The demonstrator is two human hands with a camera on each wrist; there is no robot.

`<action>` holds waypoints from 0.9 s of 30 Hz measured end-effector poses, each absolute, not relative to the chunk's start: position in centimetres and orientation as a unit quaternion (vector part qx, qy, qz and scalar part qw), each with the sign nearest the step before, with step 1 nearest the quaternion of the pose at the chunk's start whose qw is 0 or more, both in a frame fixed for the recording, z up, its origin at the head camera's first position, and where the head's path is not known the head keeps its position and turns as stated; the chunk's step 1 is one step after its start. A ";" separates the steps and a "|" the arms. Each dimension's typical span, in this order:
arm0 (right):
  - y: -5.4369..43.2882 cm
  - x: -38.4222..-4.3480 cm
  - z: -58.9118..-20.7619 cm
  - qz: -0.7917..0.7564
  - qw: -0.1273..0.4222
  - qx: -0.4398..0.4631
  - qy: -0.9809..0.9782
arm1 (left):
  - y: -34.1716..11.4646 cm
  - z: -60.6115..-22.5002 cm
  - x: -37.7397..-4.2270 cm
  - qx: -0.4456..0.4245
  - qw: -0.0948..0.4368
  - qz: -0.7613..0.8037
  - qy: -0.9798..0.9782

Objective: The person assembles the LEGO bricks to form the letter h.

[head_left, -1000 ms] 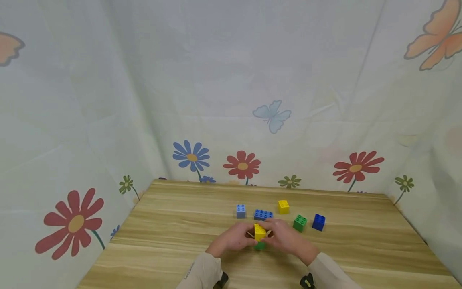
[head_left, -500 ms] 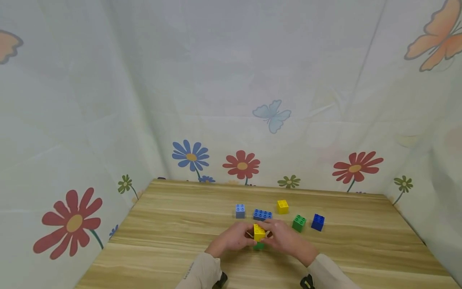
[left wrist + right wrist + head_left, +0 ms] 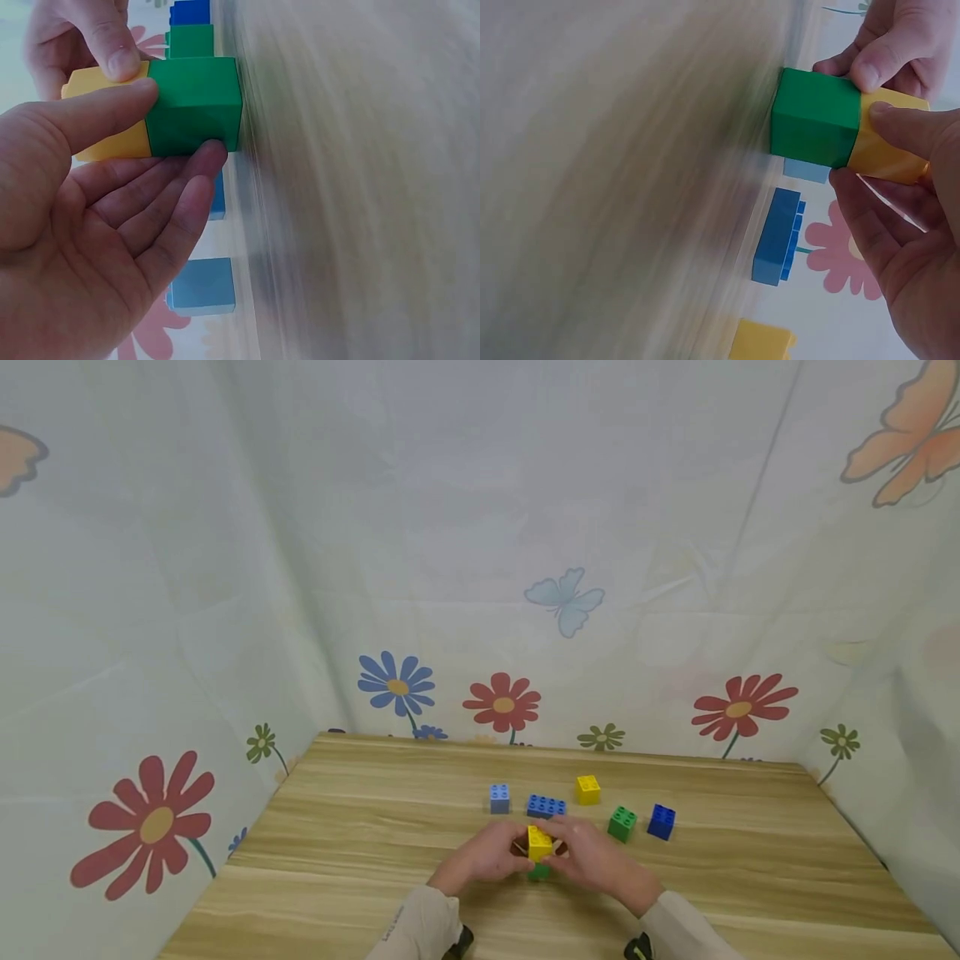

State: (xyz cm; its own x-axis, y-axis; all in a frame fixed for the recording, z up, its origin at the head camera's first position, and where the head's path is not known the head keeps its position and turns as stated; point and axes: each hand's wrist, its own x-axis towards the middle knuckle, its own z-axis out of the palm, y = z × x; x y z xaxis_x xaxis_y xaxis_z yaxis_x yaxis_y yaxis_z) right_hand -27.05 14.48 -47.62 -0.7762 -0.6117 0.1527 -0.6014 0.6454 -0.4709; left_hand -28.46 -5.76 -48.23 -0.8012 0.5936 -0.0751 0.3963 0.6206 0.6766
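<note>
In the head view a yellow brick (image 3: 539, 843) sits on top of a green brick (image 3: 538, 871), which is mostly covered by my hands. My left hand (image 3: 491, 853) grips the pair from the left. From the other side my right hand (image 3: 597, 857) pinches the yellow brick. The left wrist view shows the left thumb lying across the seam between yellow brick (image 3: 114, 142) and green brick (image 3: 195, 109), with fingertips on the green one's far side. In the right wrist view the two bricks meet flush, and the green brick (image 3: 815, 118) has its base at the tabletop.
Behind the hands on the wooden table (image 3: 375, 827) stand a light blue brick (image 3: 499, 799), a longer blue brick (image 3: 547, 806) and another yellow brick (image 3: 588, 790). Further right are a second green brick (image 3: 622, 824) and a dark blue brick (image 3: 662, 822). A flower-printed curtain (image 3: 465, 568) surrounds the table.
</note>
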 end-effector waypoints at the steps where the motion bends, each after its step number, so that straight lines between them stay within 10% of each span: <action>1: 14.5 -27.1 -47.7 -0.261 0.011 -0.333 0.906 | -5.8 -48.2 -28.5 0.277 0.148 0.338 0.887; 27: 15.6 -27.1 -47.6 -0.293 -0.002 -0.321 0.901 | -7.9 -48.9 -28.4 0.246 0.124 0.386 0.880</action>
